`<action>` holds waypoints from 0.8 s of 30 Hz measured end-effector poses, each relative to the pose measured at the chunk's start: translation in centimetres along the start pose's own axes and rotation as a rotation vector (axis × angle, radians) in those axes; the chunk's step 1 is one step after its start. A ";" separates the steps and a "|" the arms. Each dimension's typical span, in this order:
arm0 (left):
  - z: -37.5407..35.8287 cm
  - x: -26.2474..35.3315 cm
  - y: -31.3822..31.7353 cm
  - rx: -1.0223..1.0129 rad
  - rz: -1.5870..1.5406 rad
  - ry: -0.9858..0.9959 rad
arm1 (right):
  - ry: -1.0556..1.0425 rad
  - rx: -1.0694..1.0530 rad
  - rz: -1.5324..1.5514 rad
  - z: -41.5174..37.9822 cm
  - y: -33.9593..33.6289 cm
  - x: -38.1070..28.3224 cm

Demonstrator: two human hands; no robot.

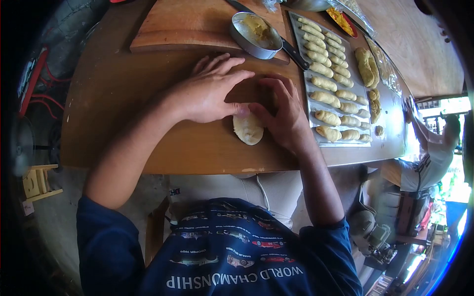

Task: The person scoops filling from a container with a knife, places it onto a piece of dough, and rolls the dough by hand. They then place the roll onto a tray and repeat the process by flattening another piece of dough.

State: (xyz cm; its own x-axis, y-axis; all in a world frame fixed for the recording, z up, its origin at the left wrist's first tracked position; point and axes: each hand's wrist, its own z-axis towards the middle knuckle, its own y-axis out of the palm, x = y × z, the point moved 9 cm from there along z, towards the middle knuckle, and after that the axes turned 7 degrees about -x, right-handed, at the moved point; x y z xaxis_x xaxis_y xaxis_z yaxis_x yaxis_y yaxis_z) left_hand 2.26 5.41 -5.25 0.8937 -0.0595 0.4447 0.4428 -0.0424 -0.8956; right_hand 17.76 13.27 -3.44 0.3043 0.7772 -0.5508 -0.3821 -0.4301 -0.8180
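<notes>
Mostly, the wooden table shows its room on the left, where brown tabletop runs from beside the left forearm to the rounded left edge; a narrower band lies between the flattened dough piece and the front edge. The left hand is palm down with its fingers spread and its thumb on the far end of the dough piece, while the right hand is partly closed, fingers bent, its thumb at the same end. Close on the right, the tray of rolled dough pieces bounds that side, and the knife has its dark handle reaching toward the tray's left edge. Beyond the hands, the round tin of yellowish paste and the cutting board stand in the way. Past the tray lie a larger dough piece and clear plastic, with another person farther right, partly cut off. The tin hides a stretch of the knife, the right fingertips are dark and hard to make out, and whether they hold anything I cannot tell
</notes>
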 end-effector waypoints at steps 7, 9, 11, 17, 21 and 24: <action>0.1 0.0 0.0 -0.020 0.027 -0.014 | 0.019 -0.003 -0.009 0.5 0.0 -0.3; 0.0 -0.4 0.1 -0.018 0.027 0.000 | 0.034 -0.027 0.010 0.8 0.0 -0.2; 0.2 -0.4 -0.2 -0.011 0.034 0.020 | 0.013 -0.012 0.012 0.8 0.2 0.4; 0.1 -0.2 -0.4 -0.023 0.014 -0.030 | 0.022 -0.037 0.024 1.1 0.2 0.1; 0.0 0.1 -0.4 0.005 0.025 -0.015 | -0.018 -0.006 -0.002 1.1 0.1 0.1; 0.0 0.2 -0.3 0.005 0.025 -0.045 | 0.097 -0.130 0.247 0.6 -0.4 0.1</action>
State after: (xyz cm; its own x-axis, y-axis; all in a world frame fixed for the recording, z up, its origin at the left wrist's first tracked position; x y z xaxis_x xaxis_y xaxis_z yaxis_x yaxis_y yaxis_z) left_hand 2.32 5.37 -4.87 0.9069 -0.0159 0.4209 0.4202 -0.0364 -0.9067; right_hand 17.47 13.81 -3.08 0.3004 0.5970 -0.7439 -0.3422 -0.6605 -0.6683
